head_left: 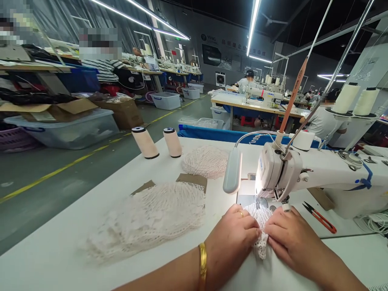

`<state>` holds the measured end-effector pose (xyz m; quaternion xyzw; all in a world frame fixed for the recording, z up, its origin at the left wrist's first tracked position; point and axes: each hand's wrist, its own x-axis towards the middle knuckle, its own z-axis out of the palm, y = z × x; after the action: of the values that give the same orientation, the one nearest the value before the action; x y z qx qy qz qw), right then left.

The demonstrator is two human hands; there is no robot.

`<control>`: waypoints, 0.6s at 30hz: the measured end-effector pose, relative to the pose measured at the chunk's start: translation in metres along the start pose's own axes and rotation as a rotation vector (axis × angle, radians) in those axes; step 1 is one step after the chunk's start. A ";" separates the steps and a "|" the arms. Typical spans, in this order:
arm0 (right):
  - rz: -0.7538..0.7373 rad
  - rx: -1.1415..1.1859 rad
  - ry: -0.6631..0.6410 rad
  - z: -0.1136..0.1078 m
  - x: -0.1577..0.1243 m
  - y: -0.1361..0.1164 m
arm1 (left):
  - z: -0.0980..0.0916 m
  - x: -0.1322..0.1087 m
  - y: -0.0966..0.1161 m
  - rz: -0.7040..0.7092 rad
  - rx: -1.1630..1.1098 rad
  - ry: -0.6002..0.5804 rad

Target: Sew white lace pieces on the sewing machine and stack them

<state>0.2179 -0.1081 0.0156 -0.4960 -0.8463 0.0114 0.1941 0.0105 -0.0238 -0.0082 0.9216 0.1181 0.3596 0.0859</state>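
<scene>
A small piece of white lace [261,226] lies under the needle area of a white sewing machine [273,169], lit by the machine's lamp [233,171]. My left hand [233,234] grips the lace's left edge, fingers curled and pressed together. On the right edge, my right hand [292,238] pinches the same lace between thumb and fingers. The lower end of the lace hangs between both hands, toward me. My fingers partly cover the presser foot area. Orange-handled thread snips [321,218] lie right of my right hand.
Left on the white table [69,242] lies a larger spread of lace [151,220], with a lace pile [206,161] behind. Two thread cones [145,143] stand at the table's far edge. Other people sit at machines beyond; boxes and a plastic bin [66,129] line the floor.
</scene>
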 end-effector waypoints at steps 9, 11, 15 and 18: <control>-0.005 -0.070 0.041 0.011 0.006 0.010 | 0.002 0.005 -0.010 -0.035 0.058 -0.012; 0.018 -0.072 0.017 0.010 0.006 0.010 | 0.003 0.006 -0.014 -0.068 0.072 -0.050; 0.112 0.011 -0.026 0.010 0.004 0.005 | 0.002 0.010 -0.021 -0.184 0.023 -0.136; 0.101 0.012 0.069 0.018 0.004 0.002 | -0.002 0.016 -0.024 -0.304 -0.177 -0.178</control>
<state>0.2115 -0.1012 -0.0004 -0.5368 -0.8131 0.0092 0.2251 0.0167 0.0042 -0.0018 0.9103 0.2158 0.2684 0.2299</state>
